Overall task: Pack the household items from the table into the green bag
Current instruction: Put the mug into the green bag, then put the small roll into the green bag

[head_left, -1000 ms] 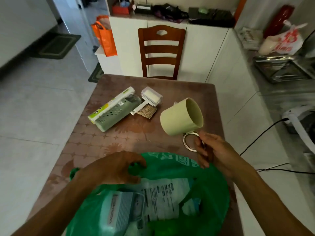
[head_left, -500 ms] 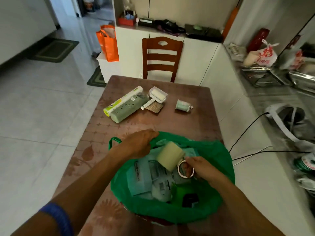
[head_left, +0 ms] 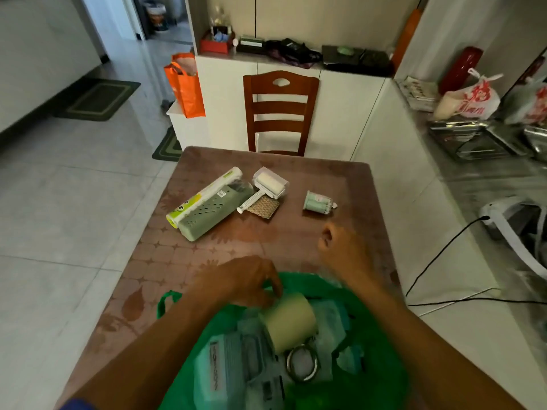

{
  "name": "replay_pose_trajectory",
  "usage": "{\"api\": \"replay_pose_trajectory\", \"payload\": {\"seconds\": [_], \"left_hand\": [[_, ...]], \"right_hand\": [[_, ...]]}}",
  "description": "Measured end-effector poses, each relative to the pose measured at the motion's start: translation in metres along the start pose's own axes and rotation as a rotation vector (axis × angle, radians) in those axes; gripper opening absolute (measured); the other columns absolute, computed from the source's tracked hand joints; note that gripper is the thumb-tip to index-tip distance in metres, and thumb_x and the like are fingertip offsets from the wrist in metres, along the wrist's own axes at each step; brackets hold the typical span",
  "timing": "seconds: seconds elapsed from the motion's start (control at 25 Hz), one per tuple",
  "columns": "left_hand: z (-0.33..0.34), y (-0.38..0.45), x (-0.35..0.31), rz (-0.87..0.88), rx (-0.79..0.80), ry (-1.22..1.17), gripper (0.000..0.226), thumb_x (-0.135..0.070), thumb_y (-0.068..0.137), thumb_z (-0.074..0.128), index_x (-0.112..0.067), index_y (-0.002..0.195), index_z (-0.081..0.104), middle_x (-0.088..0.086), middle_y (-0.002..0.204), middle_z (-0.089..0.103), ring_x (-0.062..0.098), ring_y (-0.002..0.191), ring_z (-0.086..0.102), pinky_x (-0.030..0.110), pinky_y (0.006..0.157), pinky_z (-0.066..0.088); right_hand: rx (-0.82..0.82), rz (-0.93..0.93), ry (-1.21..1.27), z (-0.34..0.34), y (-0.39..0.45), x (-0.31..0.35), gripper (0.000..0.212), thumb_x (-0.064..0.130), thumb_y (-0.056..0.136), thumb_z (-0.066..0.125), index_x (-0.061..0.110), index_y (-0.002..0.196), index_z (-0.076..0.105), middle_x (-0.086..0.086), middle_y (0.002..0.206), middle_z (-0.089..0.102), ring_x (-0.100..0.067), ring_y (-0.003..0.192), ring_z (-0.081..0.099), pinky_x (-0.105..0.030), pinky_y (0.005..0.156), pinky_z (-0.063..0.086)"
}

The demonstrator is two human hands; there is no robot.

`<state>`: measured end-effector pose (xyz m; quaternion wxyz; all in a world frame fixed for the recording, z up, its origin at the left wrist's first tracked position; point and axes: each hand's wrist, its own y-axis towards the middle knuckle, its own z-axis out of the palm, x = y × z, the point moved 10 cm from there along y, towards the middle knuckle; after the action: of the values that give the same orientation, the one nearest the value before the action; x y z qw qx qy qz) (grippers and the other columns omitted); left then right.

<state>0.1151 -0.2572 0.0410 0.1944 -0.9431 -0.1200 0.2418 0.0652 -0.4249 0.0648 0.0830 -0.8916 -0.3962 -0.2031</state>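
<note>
Cream mug point(head_left: 288, 321) lying on its side inside green bag point(head_left: 381, 350), bottom centre. Left grip point(head_left: 245, 281) pinching bag rim; right grip point(head_left: 340, 247) loosely curled, holding nothing, above table point(head_left: 296, 241). Package lettering in bag blurred, unreadable

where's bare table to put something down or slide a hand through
Bare table runs between the green bag and the far items, left of the right hand. Another gap lies between the lint roller and the small green bundle. Crowded: the far left cluster around the perforated green case.
</note>
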Motion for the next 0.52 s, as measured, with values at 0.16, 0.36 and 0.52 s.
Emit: {"api": "replay_pose_trajectory", "payload": {"seconds": [0.16,0.36,0.52], "left_hand": [[0.014,0.051,0.004,-0.038,0.089,-0.154,0.026,-0.038,0.089,0.057,-0.034,0.114,0.064,-0.008,0.129,0.053,0.014,0.114,0.05,0.032,0.095,0.045],[0.025,0.063,0.04,-0.192,0.16,-0.448,0.025,-0.046,0.088,0.058,-0.036,0.109,0.065,-0.019,0.111,0.058,0.003,0.106,0.051,0.028,0.092,0.04],[0.041,0.063,0.055,-0.231,0.148,-0.412,0.027,-0.045,0.088,0.057,-0.04,0.115,0.059,-0.027,0.108,0.052,-0.009,0.095,0.047,0.017,0.083,0.039]], "right_hand": [[0.162,0.081,-0.023,0.08,0.114,-0.066,0.071,0.035,0.083,0.067,0.023,0.143,0.03,-0.01,0.149,0.035,-0.033,0.13,0.041,-0.05,0.102,0.041],[0.355,0.099,-0.095,0.151,0.207,-0.108,0.115,0.028,0.071,0.081,0.035,0.15,-0.002,-0.007,0.161,-0.002,-0.039,0.144,0.01,-0.057,0.111,0.026],[0.347,0.057,-0.175,0.198,0.244,-0.116,0.12,0.018,0.073,0.078,0.05,0.144,-0.012,0.0,0.16,-0.016,-0.043,0.144,-0.003,-0.063,0.112,0.014]]}}
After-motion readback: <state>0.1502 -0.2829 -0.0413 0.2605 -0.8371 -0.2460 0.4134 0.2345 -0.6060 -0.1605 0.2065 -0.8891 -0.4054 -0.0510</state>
